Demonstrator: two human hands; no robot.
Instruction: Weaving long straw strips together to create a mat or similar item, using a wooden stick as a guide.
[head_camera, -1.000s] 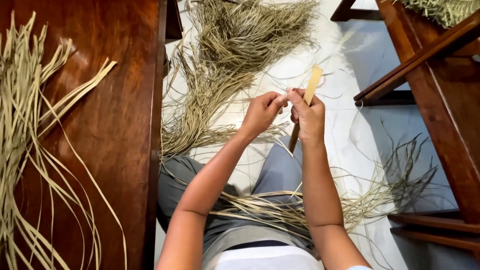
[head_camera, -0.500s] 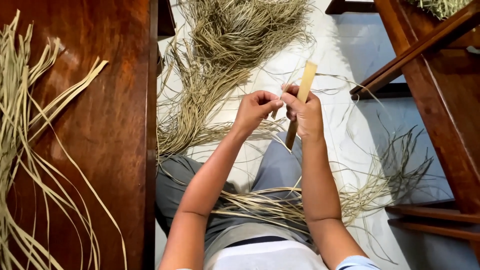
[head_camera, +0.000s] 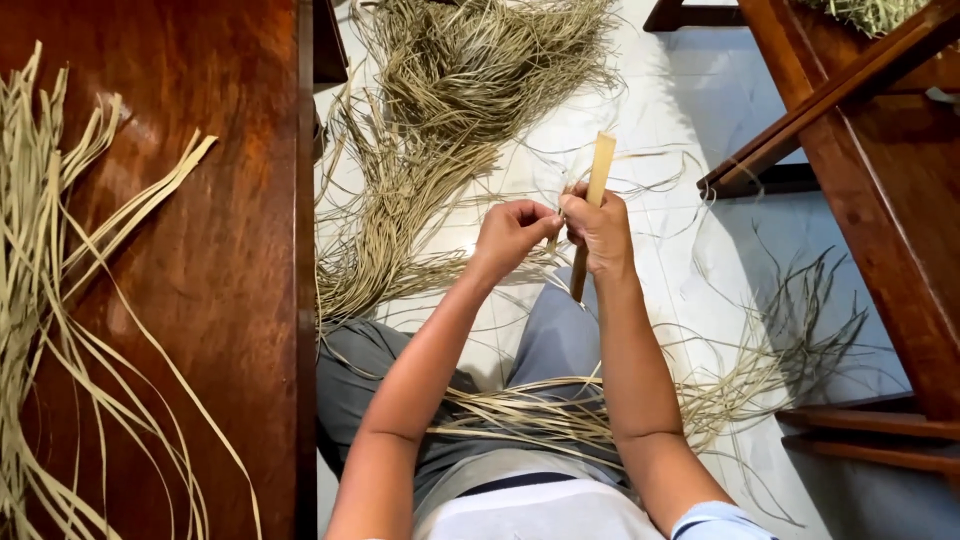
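My right hand (head_camera: 601, 233) grips a flat pale wooden stick (head_camera: 599, 169) that stands nearly upright, its lower end (head_camera: 577, 284) pointing at my knee. My left hand (head_camera: 513, 236) sits right beside it, thumb and fingers pinched on a thin dried leaf strip between the two hands; the strip itself is mostly hidden by the fingers. A bundle of dried leaf strips (head_camera: 520, 410) lies across my lap on grey trousers.
A big heap of dried strips (head_camera: 440, 120) covers the white floor ahead. More long strips (head_camera: 50, 300) lie on the dark wooden table (head_camera: 220, 250) at left. Wooden furniture (head_camera: 870, 190) stands at right, with loose strips (head_camera: 790, 350) beside it.
Both hands have shifted slightly left and down together. The stick has turned more upright in my right hand.
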